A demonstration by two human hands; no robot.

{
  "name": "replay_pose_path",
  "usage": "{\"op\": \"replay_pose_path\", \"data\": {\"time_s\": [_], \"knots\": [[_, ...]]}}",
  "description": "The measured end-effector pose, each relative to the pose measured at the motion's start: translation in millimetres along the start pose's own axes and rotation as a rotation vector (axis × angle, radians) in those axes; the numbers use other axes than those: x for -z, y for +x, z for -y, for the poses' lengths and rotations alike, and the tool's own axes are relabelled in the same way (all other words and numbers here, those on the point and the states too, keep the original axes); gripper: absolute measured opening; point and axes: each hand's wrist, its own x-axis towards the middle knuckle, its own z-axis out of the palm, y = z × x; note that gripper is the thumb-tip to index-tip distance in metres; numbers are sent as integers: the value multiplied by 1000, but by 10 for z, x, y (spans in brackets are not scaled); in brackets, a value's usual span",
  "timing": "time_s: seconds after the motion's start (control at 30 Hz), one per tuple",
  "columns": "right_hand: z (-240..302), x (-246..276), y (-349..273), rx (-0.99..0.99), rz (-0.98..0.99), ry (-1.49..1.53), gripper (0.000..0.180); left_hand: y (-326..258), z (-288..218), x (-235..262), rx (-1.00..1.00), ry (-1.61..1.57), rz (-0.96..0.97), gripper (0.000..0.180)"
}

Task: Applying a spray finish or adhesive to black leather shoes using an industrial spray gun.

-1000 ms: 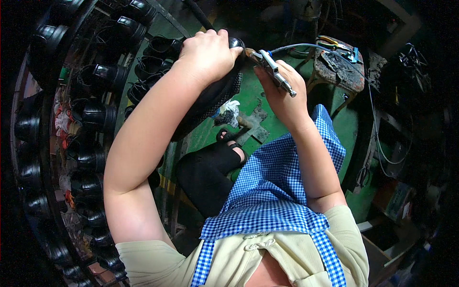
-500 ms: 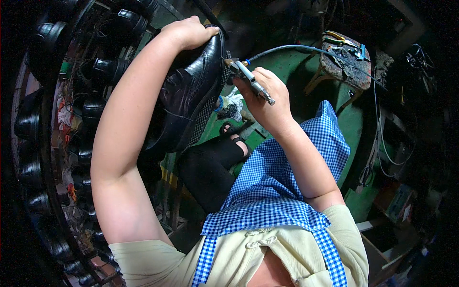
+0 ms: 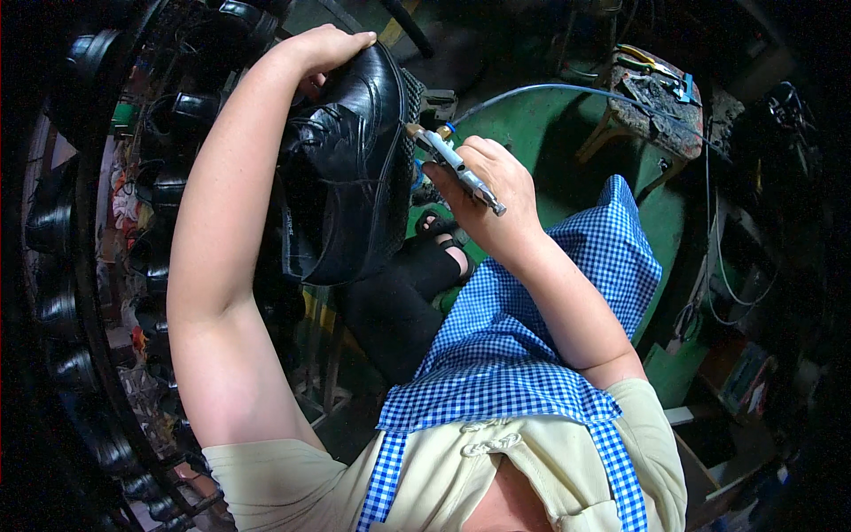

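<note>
A black leather lace-up shoe [image 3: 355,168] is tilted at the upper left, its toe pointing away and its patterned sole edge facing right. My left hand [image 3: 324,51] grips it by the toe end, the thumb over the top and the other fingers partly hidden. My right hand [image 3: 496,182] is closed around a small metal spray gun [image 3: 456,168]. The gun's brass-coloured nozzle end is close to the right side of the shoe; I cannot tell whether they touch. A blue-grey hose [image 3: 541,87] runs from the gun toward the right.
On the left, a rack [image 3: 84,293] holds several black shoes. A stained stool [image 3: 656,115] at the upper right carries pliers [image 3: 643,60] and a blue tool. Below are the green floor [image 3: 554,133] and a sandalled foot [image 3: 448,239]. Loose hose [image 3: 714,257] hangs at the right.
The shoe has rolled in my left hand, so more of its upper and opening shows. My left hand and the spray gun have shifted slightly left. The stool appears farther right in view.
</note>
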Motion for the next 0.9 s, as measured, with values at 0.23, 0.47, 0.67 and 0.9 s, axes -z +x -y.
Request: {"op": "replay_pose_path", "data": {"time_s": [0.23,0.47,0.67,0.9], "knots": [[138,28,-135,-5,39,94,19,86,172,1,85,-35,30,82],[221,75,-261,21,90,86,27,55,195,43,150,-68,135,76],[318,211,-361,2,162,93,28,193,281,-21,140,-100,57,68],[378,265,-447,16,195,119,26,451,489,-42,115,43,-23,61]]}}
